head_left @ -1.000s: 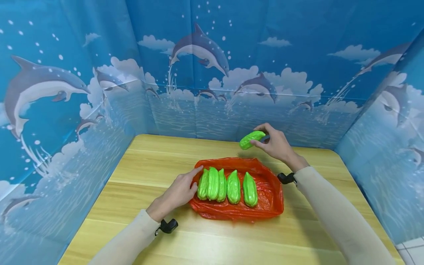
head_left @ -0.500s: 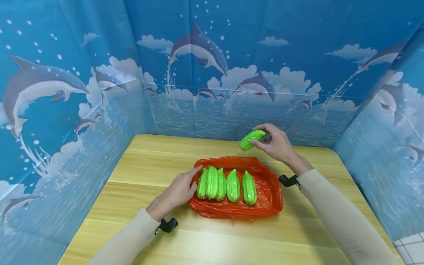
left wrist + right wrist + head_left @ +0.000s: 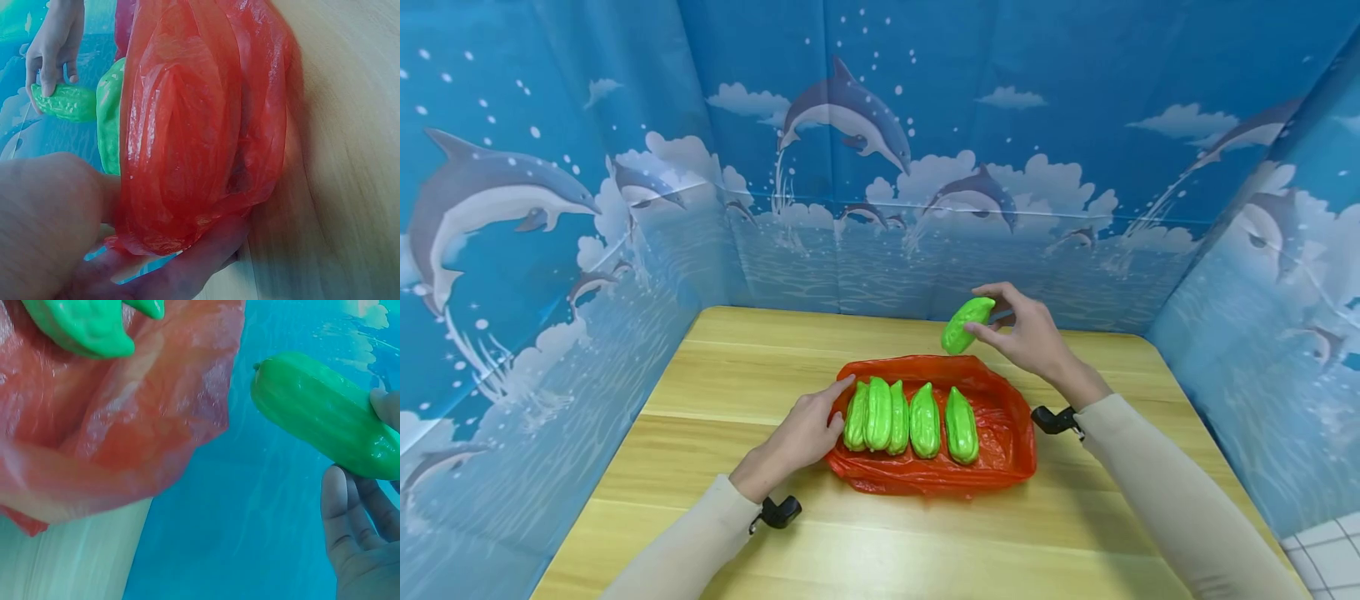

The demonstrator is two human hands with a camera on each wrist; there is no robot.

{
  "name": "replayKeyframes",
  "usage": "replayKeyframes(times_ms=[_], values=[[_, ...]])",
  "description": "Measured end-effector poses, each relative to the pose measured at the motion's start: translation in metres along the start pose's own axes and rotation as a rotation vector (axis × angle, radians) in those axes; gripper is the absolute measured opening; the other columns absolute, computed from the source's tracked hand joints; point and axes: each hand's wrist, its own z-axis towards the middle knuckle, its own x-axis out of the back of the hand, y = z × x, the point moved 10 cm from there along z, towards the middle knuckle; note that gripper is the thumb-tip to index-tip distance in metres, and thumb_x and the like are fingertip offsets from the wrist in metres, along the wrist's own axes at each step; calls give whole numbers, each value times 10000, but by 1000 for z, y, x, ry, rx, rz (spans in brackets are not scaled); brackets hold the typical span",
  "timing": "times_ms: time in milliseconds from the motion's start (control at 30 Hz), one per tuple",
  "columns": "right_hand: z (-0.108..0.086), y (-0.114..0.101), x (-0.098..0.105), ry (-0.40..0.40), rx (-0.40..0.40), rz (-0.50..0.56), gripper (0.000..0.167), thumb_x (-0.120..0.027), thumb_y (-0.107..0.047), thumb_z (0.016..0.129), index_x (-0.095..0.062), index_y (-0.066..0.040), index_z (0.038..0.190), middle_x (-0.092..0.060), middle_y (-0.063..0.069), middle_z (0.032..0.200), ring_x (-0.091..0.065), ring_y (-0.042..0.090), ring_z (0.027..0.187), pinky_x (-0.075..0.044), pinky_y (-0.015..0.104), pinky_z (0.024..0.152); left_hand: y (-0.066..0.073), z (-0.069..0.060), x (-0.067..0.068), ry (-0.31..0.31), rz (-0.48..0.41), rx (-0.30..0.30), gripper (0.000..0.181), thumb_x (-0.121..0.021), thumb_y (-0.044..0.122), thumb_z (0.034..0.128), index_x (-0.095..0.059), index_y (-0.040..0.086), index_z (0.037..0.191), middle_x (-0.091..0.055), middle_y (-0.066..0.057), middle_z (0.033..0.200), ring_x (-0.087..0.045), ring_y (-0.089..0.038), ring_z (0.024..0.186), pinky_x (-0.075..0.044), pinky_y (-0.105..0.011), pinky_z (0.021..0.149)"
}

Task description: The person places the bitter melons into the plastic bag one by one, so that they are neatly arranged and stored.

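Note:
My right hand holds a glossy green toy bitter melon between thumb and fingers, above the back of the table. In the right wrist view this bitter melon hangs apart from the red plastic bag. Several more bitter melons lie side by side in the opened red bag, pointed ends toward the back. At the bag's left end, my left hand grips its side. The left wrist view shows the thumb and fingers around the red plastic, through which a melon's shape shows.
Wood-grain table under the bag. Blue curtains printed with dolphins stand along the back and both sides. Black wrist cameras sit on both wrists. White floor tiles show at the lower right.
The held bitter melon has turned from nearly level to a steeper tilt, its left end dropping toward the bag. My left hand keeps its place; the melons in the bag lie as before.

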Motion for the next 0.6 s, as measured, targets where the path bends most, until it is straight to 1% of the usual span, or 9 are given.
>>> replayKeyframes(times_ms=[100,200,300,467,600], values=[[-4,-4,0,3,-13,8,578,-865,-258,1085,-628,-114,1592,-759,170,1433,-780,331,1148,-694,607,973,-2,0,-1,1,-2,1,693,-634,-4,1135,-433,45,1797,-611,-54,875,-429,-89,556,-436,-243,583],[-7,-6,0,5,-27,19,579,-863,-257,1086,-610,-87,1578,-790,179,1385,-795,343,1157,-703,575,956,-3,-1,-1,7,2,-5,692,-638,-5,1132,-437,39,1793,-590,-33,852,-429,-86,561,-428,-241,582],[-10,-8,-1,6,-43,38,573,-863,-250,1086,-598,-60,1557,-819,192,1350,-814,366,1140,-719,472,927,-2,-1,0,11,8,-10,691,-642,-2,1131,-439,34,1791,-563,-26,800,-424,-83,563,-415,-239,584],[-16,-9,-5,-12,-83,52,569,-876,-278,1077,-599,-71,1530,-845,161,1330,-827,350,1146,-692,262,887,-2,-2,0,10,3,-9,694,-639,1,1132,-434,36,1793,-530,-10,751,-423,-80,551,-414,-239,575],[-21,-11,-9,-39,-109,60,574,-883,-310,1072,-608,-100,1530,-845,126,1339,-816,307,1170,-654,194,882,-3,-3,-1,12,-1,-5,694,-633,-1,1131,-434,39,1794,-521,-4,728,-428,-85,542,-417,-242,568]])
